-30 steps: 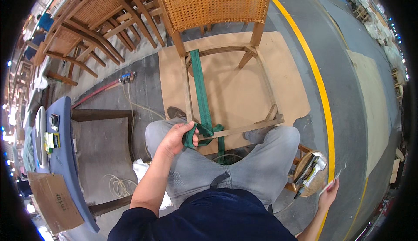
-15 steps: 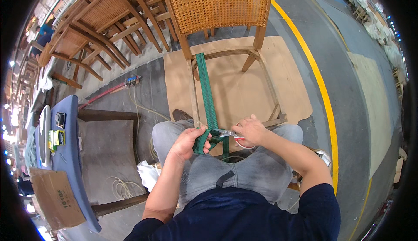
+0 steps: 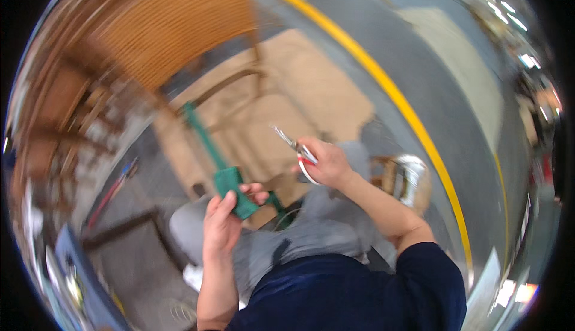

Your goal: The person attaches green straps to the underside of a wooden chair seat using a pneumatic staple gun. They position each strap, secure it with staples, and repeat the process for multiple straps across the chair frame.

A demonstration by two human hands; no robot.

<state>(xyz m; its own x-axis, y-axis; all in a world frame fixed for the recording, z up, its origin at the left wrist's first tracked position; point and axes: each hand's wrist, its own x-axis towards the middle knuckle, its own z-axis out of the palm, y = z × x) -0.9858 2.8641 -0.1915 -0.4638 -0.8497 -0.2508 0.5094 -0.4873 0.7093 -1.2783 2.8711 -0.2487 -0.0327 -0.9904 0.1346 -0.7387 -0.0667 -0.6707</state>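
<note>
A wooden chair frame with a woven cane back [image 3: 185,20] stands before my knees, blurred by motion. One strip of green webbing [image 3: 206,142] runs from its back rail toward me. My left hand [image 3: 230,211] grips the near end of that webbing between thumb and fingers, where it looks folded wide. A pair of scissors [image 3: 306,154] with red and white handles is in my right hand [image 3: 329,162], its blades pointing up and left, apart from the webbing. More green webbing [image 3: 277,202] hangs down between my legs.
Flattened cardboard [image 3: 317,79] lies under the chair. A yellow floor line [image 3: 389,85] curves past on the right. Beside my right knee sits something shiny and silvery [image 3: 412,178]. At left are a blue padded board [image 3: 90,277], a red hose [image 3: 108,202] and several stacked wooden chairs [image 3: 66,103].
The view has swung to the right. My right hand has drawn the scissors away from the webbing, blades now up. My left hand still holds the webbing end.
</note>
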